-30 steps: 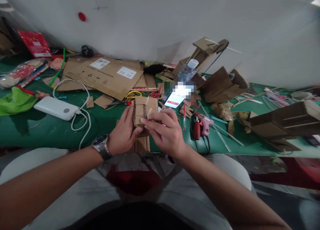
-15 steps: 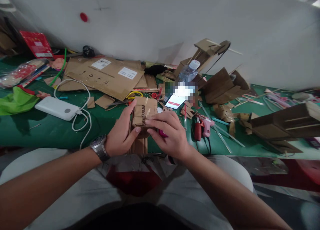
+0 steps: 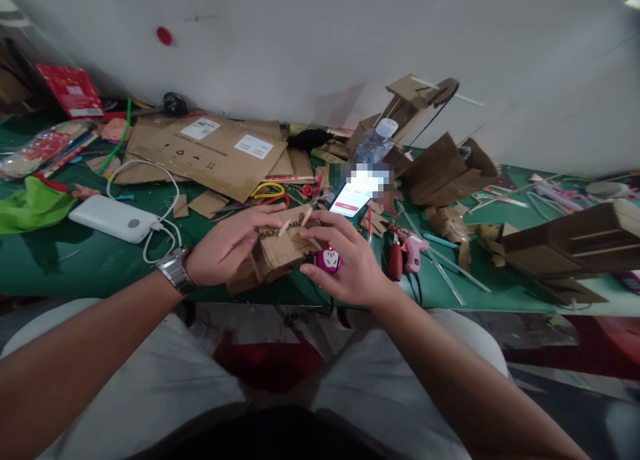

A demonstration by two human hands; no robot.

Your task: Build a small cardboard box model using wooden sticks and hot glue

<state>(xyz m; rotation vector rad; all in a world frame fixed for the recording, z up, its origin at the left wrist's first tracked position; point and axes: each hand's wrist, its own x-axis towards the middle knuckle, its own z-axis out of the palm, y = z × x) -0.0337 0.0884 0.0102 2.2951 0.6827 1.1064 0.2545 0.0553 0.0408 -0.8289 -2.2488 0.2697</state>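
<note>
A small brown cardboard box (image 3: pixel 280 253) with black printing sits near the table's front edge. Two short pale wooden sticks (image 3: pixel 285 228) poke up from its top face. Around its left side my left hand (image 3: pixel 223 247) is closed, thumb on the near side and fingers along the far edge. My right hand (image 3: pixel 350 260) is at the box's right side, fingertips touching the top by a stick, thumb spread away and nothing gripped. Between thumb and fingers shows a purple power socket (image 3: pixel 330 260) with a small red light.
A lit phone (image 3: pixel 345 203) leans behind the hands near a plastic bottle (image 3: pixel 376 140). To the right lie a pink glue gun (image 3: pixel 414 252), a red-handled tool (image 3: pixel 395 260) and cardboard constructions (image 3: pixel 565 240). Leftward are a white power bank (image 3: pixel 113 218) and flattened cardboard (image 3: pixel 210 150).
The box has been turned, so its printing now runs across instead of upward. My left hand has shifted left with it. My right thumb has come away, uncovering the purple socket.
</note>
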